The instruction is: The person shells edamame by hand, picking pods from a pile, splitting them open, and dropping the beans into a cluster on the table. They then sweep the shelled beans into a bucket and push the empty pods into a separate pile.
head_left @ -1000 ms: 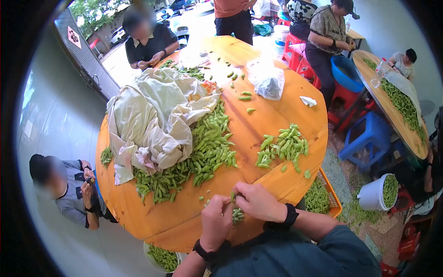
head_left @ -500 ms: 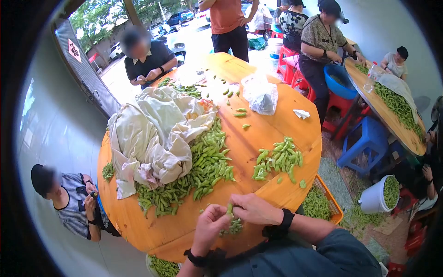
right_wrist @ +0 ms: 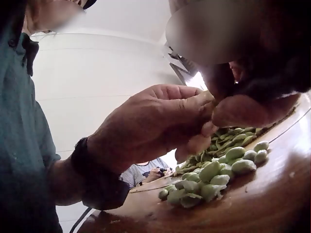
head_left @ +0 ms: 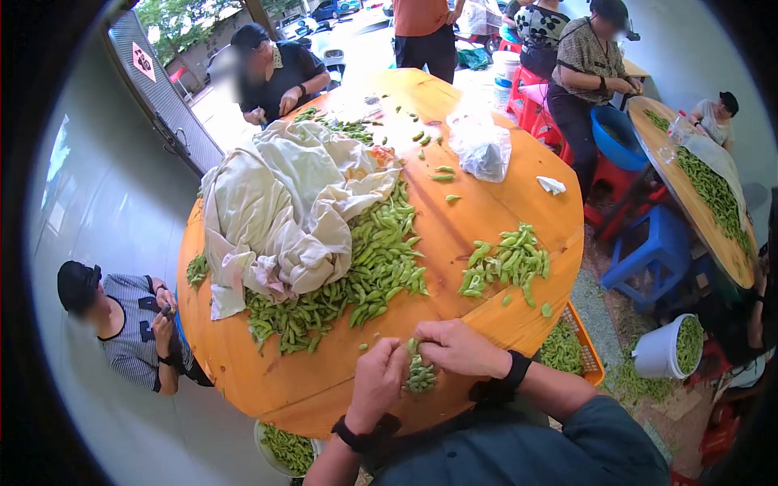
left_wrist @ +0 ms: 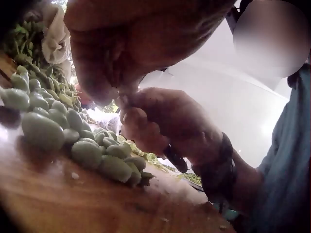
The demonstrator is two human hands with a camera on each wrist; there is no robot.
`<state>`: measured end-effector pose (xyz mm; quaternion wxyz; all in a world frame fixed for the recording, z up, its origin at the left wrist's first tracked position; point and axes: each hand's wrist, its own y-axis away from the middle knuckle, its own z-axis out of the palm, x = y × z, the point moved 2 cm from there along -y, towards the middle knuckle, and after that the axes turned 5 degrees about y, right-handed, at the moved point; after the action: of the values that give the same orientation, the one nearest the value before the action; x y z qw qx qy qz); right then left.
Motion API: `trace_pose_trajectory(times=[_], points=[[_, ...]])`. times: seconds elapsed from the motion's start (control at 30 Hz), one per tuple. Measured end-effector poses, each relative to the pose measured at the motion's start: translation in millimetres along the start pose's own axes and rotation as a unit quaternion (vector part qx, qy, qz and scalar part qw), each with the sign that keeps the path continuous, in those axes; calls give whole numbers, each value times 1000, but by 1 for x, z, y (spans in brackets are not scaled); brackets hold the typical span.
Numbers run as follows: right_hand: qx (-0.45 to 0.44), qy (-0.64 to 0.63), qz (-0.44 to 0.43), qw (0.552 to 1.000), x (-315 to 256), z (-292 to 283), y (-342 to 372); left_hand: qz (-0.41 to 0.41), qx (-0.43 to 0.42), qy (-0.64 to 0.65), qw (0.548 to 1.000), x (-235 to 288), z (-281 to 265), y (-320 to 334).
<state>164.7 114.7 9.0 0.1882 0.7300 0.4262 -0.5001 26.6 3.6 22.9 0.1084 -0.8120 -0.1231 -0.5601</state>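
Note:
Over the near edge of the round wooden table (head_left: 324, 389), my two hands meet fingertip to fingertip. My left hand (head_left: 381, 379) and my right hand (head_left: 458, 348) pinch a green soybean pod (head_left: 412, 346) between curled fingers and thumbs, which hide most of it. Right below them lies a small heap of shelled green beans (head_left: 421, 377), large in the left wrist view (left_wrist: 58, 126) and also in the right wrist view. Farther back is a big pile of unshelled pods (head_left: 381, 283), partly under a crumpled pale cloth (head_left: 284, 211). A smaller pod pile (head_left: 510, 263) sits to the right.
A plastic bag (head_left: 480, 150) and a white tissue (head_left: 551, 185) lie farther back. Beside the table stand an orange crate (head_left: 592, 356) and a white bucket (head_left: 658, 356) holding pods. Two people sit around this table; others are near a second table (head_left: 721, 243).
My view has tilted and shifted slightly. The hands have stayed together; the pod, plainly visible half a second ago, is now mostly covered by fingers. The person across the table has turned their head.

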Motion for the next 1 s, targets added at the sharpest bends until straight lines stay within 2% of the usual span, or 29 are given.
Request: trace_pose_trajectory(times=[0.03,0.07,0.13,0.17,0.23,0.3,0.37,0.4,0.47,0.57,0.63,0.7,0.77,0.8,0.87,0.9,0.97,1.0], points=[[-40,-68,53,995,-1,-1,1,-128,-32,137,982,-5,0,1],[-80,-135,107,982,-1,-2,1,-128,-32,137,982,-7,-2,0],[-110,-183,133,968,0,-6,-1,-215,-69,313,923,-12,-2,-2],[-138,-230,157,950,1,-5,-1,-215,-70,312,923,-13,-1,-2],[-138,-212,157,955,1,-6,-2,-218,-75,340,912,-13,0,-4],[-139,-193,155,959,1,-6,-4,-213,-76,314,922,-9,0,-5],[-77,-134,116,981,-1,-5,-2,-208,-78,289,931,-6,-1,-5],[-75,-132,115,982,-1,-4,-2,-215,-80,284,931,-6,-1,-4],[4,-104,40,994,-3,-3,-1,-218,-86,280,931,-10,0,-3],[-1,-56,-7,998,5,2,-1,-235,-99,313,915,-17,3,-6],[39,0,-11,999,2,-2,0,-237,-30,169,956,-2,2,-7],[25,13,-29,999,3,0,0,-143,61,188,970,-6,7,-4],[23,15,-32,999,2,3,0,16,77,64,995,0,5,-2],[45,27,-27,998,3,4,0,31,57,70,995,3,4,-1],[14,10,-32,999,4,5,1,29,42,-50,997,7,3,3],[28,17,-28,999,1,0,2,39,29,-47,998,4,5,3],[0,-10,-22,1000,-5,-3,3,136,25,-123,983,0,6,7],[4,-5,-35,999,-3,-1,3,153,22,-137,978,2,7,6]])
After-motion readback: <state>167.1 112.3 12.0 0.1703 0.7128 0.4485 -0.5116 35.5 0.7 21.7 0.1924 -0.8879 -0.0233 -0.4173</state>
